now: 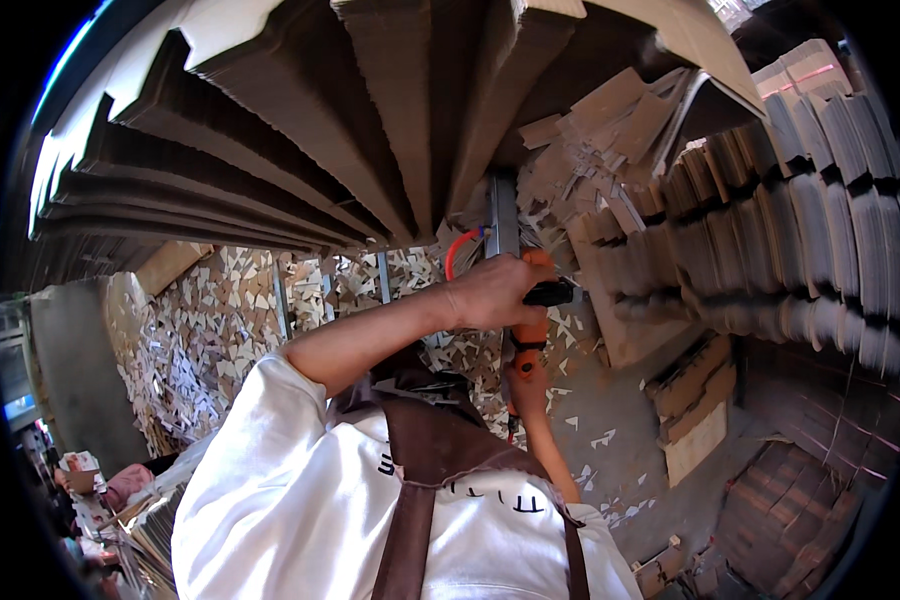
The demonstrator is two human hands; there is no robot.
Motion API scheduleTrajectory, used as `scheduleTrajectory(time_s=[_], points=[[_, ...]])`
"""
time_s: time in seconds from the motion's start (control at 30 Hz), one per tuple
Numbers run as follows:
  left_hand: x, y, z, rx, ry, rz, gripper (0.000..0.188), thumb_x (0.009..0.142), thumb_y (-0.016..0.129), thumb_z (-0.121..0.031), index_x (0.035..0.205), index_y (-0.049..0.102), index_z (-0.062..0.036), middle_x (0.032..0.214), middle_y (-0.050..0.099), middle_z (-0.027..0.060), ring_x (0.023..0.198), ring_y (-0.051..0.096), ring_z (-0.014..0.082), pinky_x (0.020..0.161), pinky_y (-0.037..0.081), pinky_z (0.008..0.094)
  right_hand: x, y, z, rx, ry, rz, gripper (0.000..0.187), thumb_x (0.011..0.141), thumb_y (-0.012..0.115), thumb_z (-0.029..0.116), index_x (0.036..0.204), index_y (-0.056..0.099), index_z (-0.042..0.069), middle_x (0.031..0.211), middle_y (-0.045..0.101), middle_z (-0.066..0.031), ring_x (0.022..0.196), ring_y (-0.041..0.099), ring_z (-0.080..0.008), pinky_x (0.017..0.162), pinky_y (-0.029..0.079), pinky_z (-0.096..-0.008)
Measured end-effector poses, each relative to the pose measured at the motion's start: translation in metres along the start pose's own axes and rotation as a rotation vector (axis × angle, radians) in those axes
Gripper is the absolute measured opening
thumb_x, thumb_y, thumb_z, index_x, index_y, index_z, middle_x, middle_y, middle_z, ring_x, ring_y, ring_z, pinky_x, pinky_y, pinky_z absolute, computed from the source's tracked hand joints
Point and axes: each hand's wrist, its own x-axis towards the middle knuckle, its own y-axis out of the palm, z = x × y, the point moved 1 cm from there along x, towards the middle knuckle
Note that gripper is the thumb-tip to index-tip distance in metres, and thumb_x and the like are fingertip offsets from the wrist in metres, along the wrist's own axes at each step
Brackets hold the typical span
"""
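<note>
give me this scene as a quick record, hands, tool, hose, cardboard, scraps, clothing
left hand: on upper part of orange tool
right hand: around its lower part
hose: red, curved, beside metal bar
cardboard: stacks ahead and right
scraps: strewn over floor
clothing: white top, brown apron
</note>
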Motion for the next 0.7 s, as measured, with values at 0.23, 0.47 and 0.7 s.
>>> scheduleTrajectory(time_s=[0.23, 0.47, 0.7], points=[[0.027, 0.028, 0.088, 0.003, 0.019, -0.035, 0.050, 0.074, 0.067, -0.020, 0.119, 0.056, -0.0025, 0.092, 0.066, 0.0192, 0.081, 0.067, 0.0277, 0.075, 0.051, 0.0351, 0.021, 0.012, -0.034, -0.071, 0.155, 0.055, 0.015, 0.075, 0.062, 0.010, 0.085, 0.054, 0.002, 0.068, 0.055, -0.0077, 0.063, 0.054, -0.0208, 0.062, 0.043, -0.0350], [0.049, 0.048, 0.163, -0.045, -0.060, -0.002, 0.050, 0.073, 0.068, -0.022, 0.118, 0.056, -0.0054, 0.092, 0.066, 0.0171, 0.083, 0.067, 0.0287, 0.076, 0.051, 0.0347, 0.051, 0.039, -0.105, -0.015, 0.263, 0.083, 0.013, 0.074, 0.062, 0.010, 0.081, 0.054, 0.003, 0.069, 0.055, -0.0079, 0.062, 0.053, -0.0215, 0.062, 0.043, -0.0364], [0.051, 0.083, 0.174, 0.195, -0.263, 0.025, 0.043, 0.073, 0.067, -0.027, 0.110, 0.057, -0.0077, 0.088, 0.065, 0.0177, 0.081, 0.064, 0.0345, 0.074, 0.051, 0.0406, 0.075, 0.054, -0.162, 0.069, 0.317, 0.047, 0.014, 0.074, 0.065, 0.010, 0.083, 0.056, 0.004, 0.066, 0.055, -0.0049, 0.061, 0.054, -0.0159, 0.058, 0.044, -0.0322]])
